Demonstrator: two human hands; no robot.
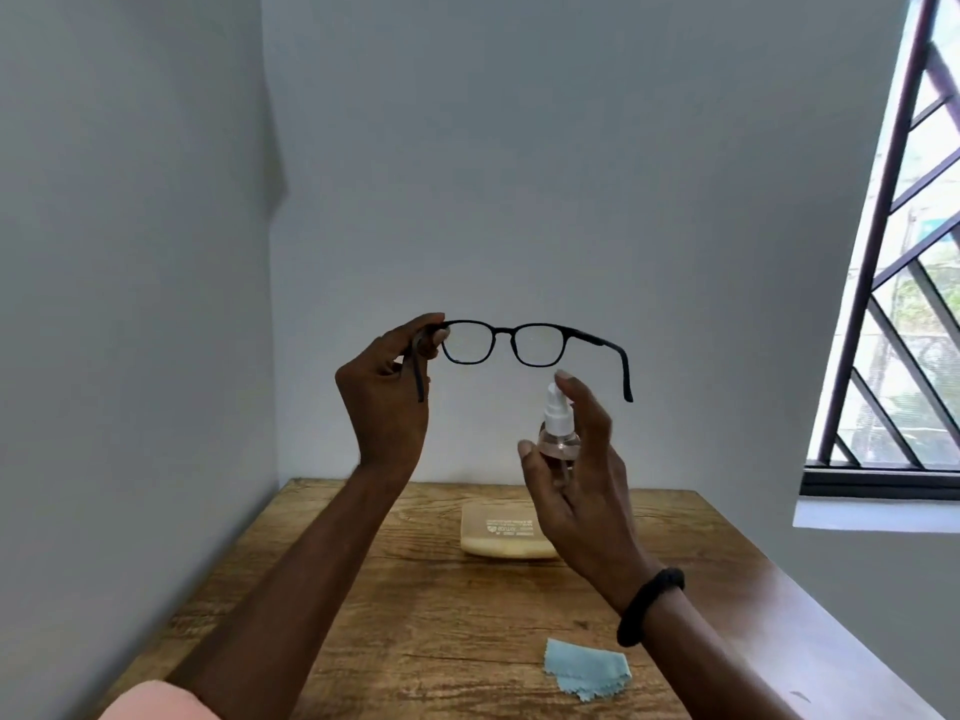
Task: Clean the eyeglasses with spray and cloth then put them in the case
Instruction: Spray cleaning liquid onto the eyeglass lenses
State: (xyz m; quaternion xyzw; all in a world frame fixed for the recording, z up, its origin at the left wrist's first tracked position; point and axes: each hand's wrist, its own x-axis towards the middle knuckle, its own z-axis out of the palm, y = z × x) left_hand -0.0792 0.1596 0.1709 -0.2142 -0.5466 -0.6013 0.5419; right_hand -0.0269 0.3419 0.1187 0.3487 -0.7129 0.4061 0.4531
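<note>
– Locating the eyeglasses (524, 343): state position and hold.
– Raised in the air, clear of the tabletop (363, 589). The left hand (387, 402) pinches the frame at its left hinge corner, thumb and fingers curled round it. No other contact.

– Long axis?
– The lens front runs level, side to side, extending rightward from the left hand. Both temples are unfolded. They point back toward the person, tips drooping. The free temple ends above and just right of the right hand (576, 475).

– Right hand state?
– Wrapped round a small clear spray bottle (557, 428). The forefinger rests on the white pump head and the thumb lies against the bottle's side. A black band (649, 605) sits on that wrist.

– Bottle orientation?
– Upright, pump head uppermost, just below the lens nearer the right hand and not touching the frame. Which way the nozzle faces cannot be told.

– Remaining items?
– A cream case (501, 532) lies flat on the tabletop below the right hand, which partly hides it. A light blue cloth (587, 667) lies crumpled on the tabletop beneath the right wrist, well apart from the case.
</note>
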